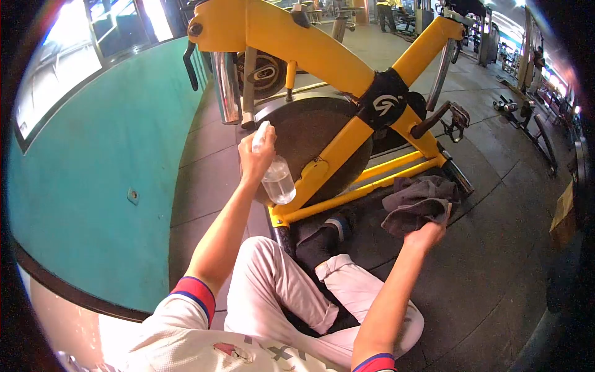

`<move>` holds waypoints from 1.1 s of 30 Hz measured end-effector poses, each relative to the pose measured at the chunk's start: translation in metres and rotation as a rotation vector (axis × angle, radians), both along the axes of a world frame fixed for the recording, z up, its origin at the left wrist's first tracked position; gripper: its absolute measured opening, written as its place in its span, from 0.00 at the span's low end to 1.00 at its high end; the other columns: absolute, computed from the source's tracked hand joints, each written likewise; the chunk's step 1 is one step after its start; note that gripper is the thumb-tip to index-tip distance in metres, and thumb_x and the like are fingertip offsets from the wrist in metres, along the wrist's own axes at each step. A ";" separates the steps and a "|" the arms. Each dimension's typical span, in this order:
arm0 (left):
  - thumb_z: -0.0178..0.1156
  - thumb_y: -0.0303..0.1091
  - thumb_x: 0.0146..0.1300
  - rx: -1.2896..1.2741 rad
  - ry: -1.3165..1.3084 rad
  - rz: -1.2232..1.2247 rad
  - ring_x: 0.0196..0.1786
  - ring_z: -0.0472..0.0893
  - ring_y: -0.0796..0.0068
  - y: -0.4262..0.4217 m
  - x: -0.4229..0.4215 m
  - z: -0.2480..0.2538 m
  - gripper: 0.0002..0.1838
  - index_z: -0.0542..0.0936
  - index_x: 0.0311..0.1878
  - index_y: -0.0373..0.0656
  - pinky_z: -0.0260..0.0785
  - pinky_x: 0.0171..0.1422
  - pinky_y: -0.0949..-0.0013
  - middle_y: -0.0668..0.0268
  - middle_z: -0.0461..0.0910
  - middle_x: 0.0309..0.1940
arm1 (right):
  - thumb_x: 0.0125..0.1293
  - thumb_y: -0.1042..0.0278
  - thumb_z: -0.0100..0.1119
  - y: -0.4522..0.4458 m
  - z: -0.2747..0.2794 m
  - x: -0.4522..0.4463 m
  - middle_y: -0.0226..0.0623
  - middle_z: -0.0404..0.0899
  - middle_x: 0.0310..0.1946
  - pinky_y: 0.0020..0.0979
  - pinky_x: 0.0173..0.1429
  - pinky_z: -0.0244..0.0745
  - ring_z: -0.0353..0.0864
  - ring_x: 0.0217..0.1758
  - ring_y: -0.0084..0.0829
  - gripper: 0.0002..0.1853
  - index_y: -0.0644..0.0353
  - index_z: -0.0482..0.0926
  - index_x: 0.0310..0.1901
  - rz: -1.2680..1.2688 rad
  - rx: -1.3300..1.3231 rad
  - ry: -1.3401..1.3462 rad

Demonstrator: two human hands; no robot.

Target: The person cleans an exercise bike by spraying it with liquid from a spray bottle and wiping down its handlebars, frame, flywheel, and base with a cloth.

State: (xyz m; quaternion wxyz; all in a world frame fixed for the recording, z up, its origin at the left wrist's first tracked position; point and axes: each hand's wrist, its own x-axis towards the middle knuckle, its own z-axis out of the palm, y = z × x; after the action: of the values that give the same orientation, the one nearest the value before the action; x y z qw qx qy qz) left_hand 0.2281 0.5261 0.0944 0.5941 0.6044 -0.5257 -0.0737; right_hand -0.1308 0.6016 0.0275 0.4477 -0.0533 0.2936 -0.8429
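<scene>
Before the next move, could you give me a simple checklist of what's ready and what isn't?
1. Spray bottle held in the left grip: ok.
2. Clear liquid visible inside the bottle: ok.
3. Dark cloth held in the right grip: ok.
4. Both hands apart from the pedal: ok.
5. Nozzle aimed at the yellow exercise bike: cannot tell.
6. Cloth touching the bike's lower bar: cannot tell.

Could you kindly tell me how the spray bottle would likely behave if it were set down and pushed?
The spray bottle would probably slosh, since clear liquid shows inside. Its rounded body might roll if laid on its side. Its smooth-looking surface could prove slippery, particularly if wet.
</scene>
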 end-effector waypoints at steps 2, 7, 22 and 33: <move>0.63 0.45 0.65 0.019 -0.070 0.011 0.22 0.75 0.83 -0.008 0.005 0.001 0.18 0.85 0.32 0.37 0.67 0.25 0.74 0.69 0.80 0.21 | 0.69 0.46 0.55 0.001 0.007 0.006 0.42 0.77 0.55 0.43 0.60 0.74 0.79 0.53 0.41 0.30 0.63 0.72 0.61 0.002 0.013 -0.032; 0.61 0.46 0.64 -0.007 -0.006 -0.049 0.20 0.75 0.75 -0.025 -0.017 0.014 0.22 0.81 0.27 0.33 0.68 0.29 0.62 0.61 0.78 0.16 | 0.70 0.47 0.54 0.004 0.007 0.013 0.42 0.78 0.53 0.42 0.59 0.74 0.80 0.52 0.40 0.28 0.64 0.73 0.60 -0.015 0.021 0.002; 0.62 0.40 0.64 -0.181 -0.153 -0.262 0.19 0.77 0.61 -0.027 -0.061 -0.010 0.18 0.79 0.24 0.35 0.66 0.27 0.59 0.51 0.74 0.17 | 0.70 0.47 0.55 -0.006 0.017 0.078 0.41 0.77 0.53 0.38 0.58 0.73 0.79 0.52 0.37 0.29 0.69 0.74 0.56 -0.065 -0.054 0.341; 0.62 0.35 0.64 0.197 0.155 -0.347 0.21 0.69 0.71 0.083 -0.006 -0.124 0.16 0.74 0.23 0.36 0.60 0.28 0.65 0.61 0.70 0.16 | 0.63 0.59 0.47 -0.227 0.081 0.215 0.69 0.77 0.44 0.52 0.59 0.71 0.77 0.49 0.63 0.26 0.80 0.74 0.47 -0.415 -0.546 1.923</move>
State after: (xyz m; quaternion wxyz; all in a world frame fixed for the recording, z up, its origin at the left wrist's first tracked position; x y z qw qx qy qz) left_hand 0.2222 0.6090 -0.0296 0.5490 0.5527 -0.5649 -0.2721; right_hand 0.0843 0.3747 0.1086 -0.1600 -0.7558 0.3301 -0.5424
